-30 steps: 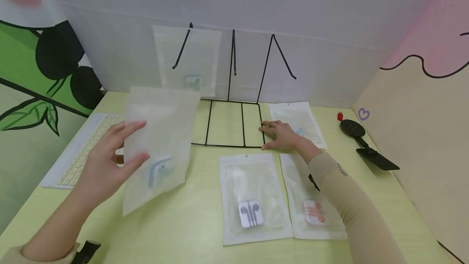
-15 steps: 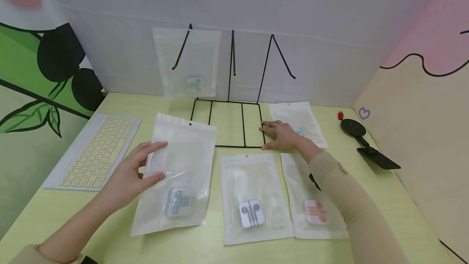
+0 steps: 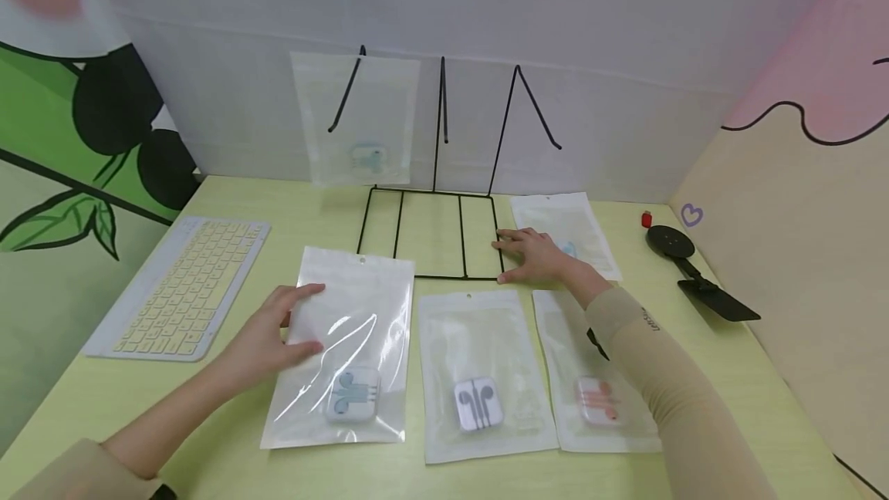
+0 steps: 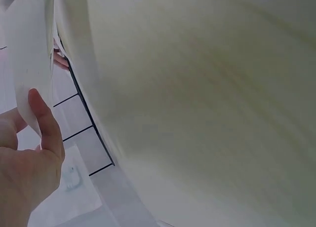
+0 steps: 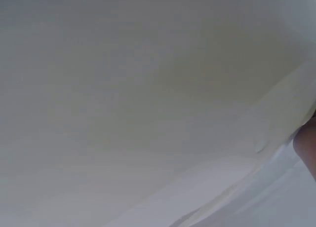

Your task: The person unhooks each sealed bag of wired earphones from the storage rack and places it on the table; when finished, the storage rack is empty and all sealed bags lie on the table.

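In the head view my left hand (image 3: 267,334) grips the left edge of a clear-fronted zip bag (image 3: 354,307) low over the table. Inside the bag lies a case of light blue earphones (image 3: 353,394). The left wrist view shows the edge of this bag (image 4: 34,64) between the thumb and fingers of my left hand (image 4: 34,153). My right hand (image 3: 535,257) rests with spread fingers on the right side of a black wire rack (image 3: 463,241). Another bag (image 3: 361,110) hangs from the rack's left hook. The middle hook (image 3: 444,99) and right hook (image 3: 538,106) hold nothing.
Two bags, one with grey earphones (image 3: 478,403) and one with orange earphones (image 3: 597,400), lie in front. A further bag (image 3: 556,214) lies behind my right hand. A white keyboard (image 3: 180,288) is at left; a black stand (image 3: 694,276) and small red object (image 3: 647,219) are at right.
My left hand has brought the bag down and toward me, turning its clear front upward. The right hand has stayed on the rack.
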